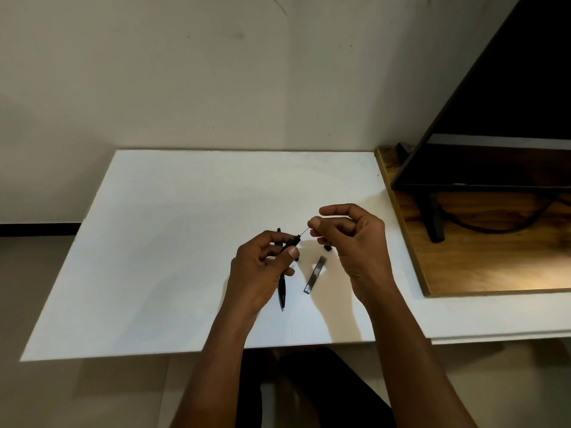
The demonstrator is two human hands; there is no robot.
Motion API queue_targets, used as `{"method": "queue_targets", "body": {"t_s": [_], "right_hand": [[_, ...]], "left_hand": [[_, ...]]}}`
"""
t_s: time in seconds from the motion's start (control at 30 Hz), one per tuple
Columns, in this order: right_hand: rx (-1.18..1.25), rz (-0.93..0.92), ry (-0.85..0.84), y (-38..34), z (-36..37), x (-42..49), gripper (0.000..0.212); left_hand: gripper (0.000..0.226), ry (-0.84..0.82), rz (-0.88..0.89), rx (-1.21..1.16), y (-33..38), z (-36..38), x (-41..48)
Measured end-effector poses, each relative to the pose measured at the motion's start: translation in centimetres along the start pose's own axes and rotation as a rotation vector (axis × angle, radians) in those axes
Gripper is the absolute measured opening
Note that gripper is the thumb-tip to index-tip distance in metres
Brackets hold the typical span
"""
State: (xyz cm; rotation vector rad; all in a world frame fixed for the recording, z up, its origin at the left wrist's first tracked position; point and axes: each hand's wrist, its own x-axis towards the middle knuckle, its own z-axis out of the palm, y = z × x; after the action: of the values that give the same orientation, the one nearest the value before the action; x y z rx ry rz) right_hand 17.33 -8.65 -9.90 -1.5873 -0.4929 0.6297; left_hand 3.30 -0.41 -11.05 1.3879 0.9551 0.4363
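My left hand (262,273) grips a black mechanical pencil (290,244) tilted up to the right, its end near the middle of the white table (154,242). My right hand (355,242) pinches a thin dark lead (304,232) between thumb and forefinger, its tip meeting the pencil's end. A second black pen (282,291) lies on the table below my left hand, partly hidden by it. A flat grey lead case (315,274) lies between my hands. A small black cap (327,248) sits beside my right hand.
A wooden board (494,257) lies at the right with a dark monitor (509,118) on a black stand (434,220) and a cable. A pale wall rises behind the table. My dark-clad legs show below the front edge.
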Motion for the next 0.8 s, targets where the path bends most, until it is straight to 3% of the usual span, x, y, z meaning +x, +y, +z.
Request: {"method": "queue_targets", "body": {"t_s": [0.33,0.5,0.6,0.7,0.8], "right_hand": [[-0.145,-0.023,-0.084,0.4,0.6,-0.2,0.007],[-0.198,0.005,-0.161,0.5,0.4,-0.2,0.013],[-0.225,-0.018,-0.068,0.7,-0.1,0.1,0.013],[-0.473,-0.097,0.093,1.7,-1.1,0.7,0.008],[-0.654,-0.110,0.047,2.3,-1.1,0.8,0.012]], "left_hand": [[0.016,-0.030,-0.015,-0.048,0.3,0.0,-0.2],[0.017,-0.023,-0.020,-0.053,0.2,0.0,-0.1],[0.015,0.002,-0.026,-0.090,0.0,-0.1,0.0],[0.019,0.028,-0.008,-0.122,-0.1,-0.2,0.1],[0.029,0.033,0.025,-0.148,-0.1,-0.2,0.1]]}}
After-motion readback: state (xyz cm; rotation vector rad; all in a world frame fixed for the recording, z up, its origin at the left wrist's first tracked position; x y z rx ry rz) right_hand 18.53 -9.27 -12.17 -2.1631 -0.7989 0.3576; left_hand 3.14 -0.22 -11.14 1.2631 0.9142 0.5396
